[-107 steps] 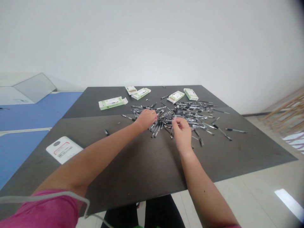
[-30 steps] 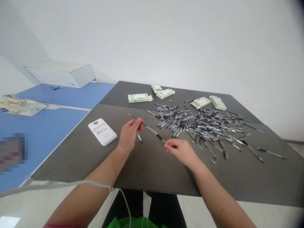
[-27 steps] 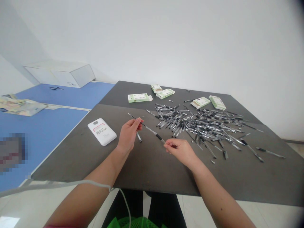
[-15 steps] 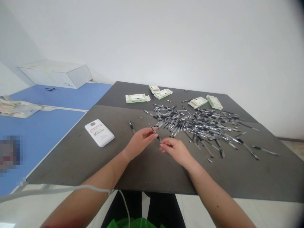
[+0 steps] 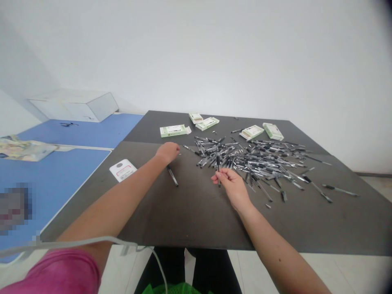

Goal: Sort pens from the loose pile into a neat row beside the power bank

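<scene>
We note dk table (image 5: 196, 220); on it, ctr to R, pen heap (image 5: 260, 165), pens lying crisscross. Five grn/wht cartons (image 5: 175, 131) sit along far side. Our L hand (image 5: 168, 152) is over table, L of heap; fingers mostly hidden, so we can't tell if wide or narrow. Our R hand (image 5: 235, 187) pinches held pen (image 5: 218, 159), approx upright, near side of heap. Loose pen (image 5: 172, 176) lies slantwise nr L hand

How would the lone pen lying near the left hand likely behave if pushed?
The pen looks slim and round, so it would probably roll on the flat table. Being straight and seemingly plastic, it is likely stiff and light.
</scene>
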Demonstrator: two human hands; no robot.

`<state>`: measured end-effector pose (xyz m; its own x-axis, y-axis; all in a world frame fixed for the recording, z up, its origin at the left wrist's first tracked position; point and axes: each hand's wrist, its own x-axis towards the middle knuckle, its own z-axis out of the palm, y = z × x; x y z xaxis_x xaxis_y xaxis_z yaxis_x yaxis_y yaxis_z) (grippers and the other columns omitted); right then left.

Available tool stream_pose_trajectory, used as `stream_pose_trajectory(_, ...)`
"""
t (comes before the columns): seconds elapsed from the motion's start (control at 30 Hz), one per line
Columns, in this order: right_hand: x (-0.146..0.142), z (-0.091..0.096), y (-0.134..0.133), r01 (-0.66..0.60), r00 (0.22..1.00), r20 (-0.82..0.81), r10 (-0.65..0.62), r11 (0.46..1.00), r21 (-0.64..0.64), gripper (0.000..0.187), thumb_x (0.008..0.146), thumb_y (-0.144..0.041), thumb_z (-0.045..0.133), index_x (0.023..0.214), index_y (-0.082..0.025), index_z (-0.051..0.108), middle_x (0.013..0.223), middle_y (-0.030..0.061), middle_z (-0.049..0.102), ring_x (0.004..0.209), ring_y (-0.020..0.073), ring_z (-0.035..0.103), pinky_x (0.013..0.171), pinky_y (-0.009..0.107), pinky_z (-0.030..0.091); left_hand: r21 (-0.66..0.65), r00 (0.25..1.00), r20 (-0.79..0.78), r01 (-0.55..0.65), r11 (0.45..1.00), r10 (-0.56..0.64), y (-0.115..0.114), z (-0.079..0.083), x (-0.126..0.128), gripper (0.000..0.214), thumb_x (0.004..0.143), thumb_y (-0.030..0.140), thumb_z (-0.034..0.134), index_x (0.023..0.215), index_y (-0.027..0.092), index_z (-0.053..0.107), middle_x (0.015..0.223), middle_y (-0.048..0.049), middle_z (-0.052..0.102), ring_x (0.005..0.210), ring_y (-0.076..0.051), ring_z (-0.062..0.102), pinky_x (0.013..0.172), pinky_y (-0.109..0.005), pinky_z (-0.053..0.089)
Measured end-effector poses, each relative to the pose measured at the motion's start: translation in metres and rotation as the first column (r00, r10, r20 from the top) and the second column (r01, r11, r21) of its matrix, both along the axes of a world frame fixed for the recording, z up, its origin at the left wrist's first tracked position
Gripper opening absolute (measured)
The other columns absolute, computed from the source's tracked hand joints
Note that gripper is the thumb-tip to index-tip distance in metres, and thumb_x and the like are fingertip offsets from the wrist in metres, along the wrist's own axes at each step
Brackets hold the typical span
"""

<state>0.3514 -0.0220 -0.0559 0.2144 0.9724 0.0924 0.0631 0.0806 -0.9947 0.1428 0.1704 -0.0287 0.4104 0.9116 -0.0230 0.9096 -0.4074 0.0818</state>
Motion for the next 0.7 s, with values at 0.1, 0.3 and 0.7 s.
stream_pose_trajectory(0.1, 0.000, -0.001, 0.001, -0.010, 1.000, -0.008, 0.010, 1.000, -0.013, 0.026, 0.078, -0.042, 0.061, 0.086, -0.017, 0.060, 0.075, 0.0051, 0.071, 0.066, 0.0154, 0.064, 0.069, 0.031, 0.048, -0.022, 0.998, -0.053, 0.040, 0.999, -0.041, 0.014, -0.013, 0.004, 0.026, 0.077, 0.023, 0.055, 0.097, 0.017, 0.071, 0.106, -0.0113, 0.069, 0.103, -0.024, 0.060, 0.090, -0.030, 0.044)
stream_pose_trajectory(0.3, 0.000, -0.001, 0.002, 0.012, 1.000, -0.020, -0.012, 1.000, 0.001, 0.027, 0.078, -0.042, 0.061, 0.088, -0.016, 0.060, 0.078, 0.0056, 0.071, 0.066, 0.0143, 0.063, 0.066, 0.029, 0.048, -0.023, 0.994, -0.062, 0.092, 0.995, -0.094, 0.015, -0.027, 0.007, 0.023, 0.079, 0.024, 0.052, 0.088, 0.017, 0.072, 0.100, -0.0121, 0.070, 0.097, -0.022, 0.062, 0.087, -0.029, 0.044)
stream_pose_trajectory(0.7, 0.013, 0.001, 0.010, 0.314, 0.937, -0.198, -0.288, 0.942, 0.115, 0.026, 0.077, -0.042, 0.062, 0.083, -0.016, 0.061, 0.073, 0.0029, 0.068, 0.062, 0.0120, 0.059, 0.065, 0.028, 0.047, 0.101, 0.969, 0.200, 0.125, 0.987, -0.144, 0.033, -0.010, 0.045, 0.040, 0.084, 0.020, 0.040, 0.118, 0.013, 0.061, 0.118, -0.0119, 0.063, 0.108, -0.021, 0.056, 0.097, -0.029, 0.037)
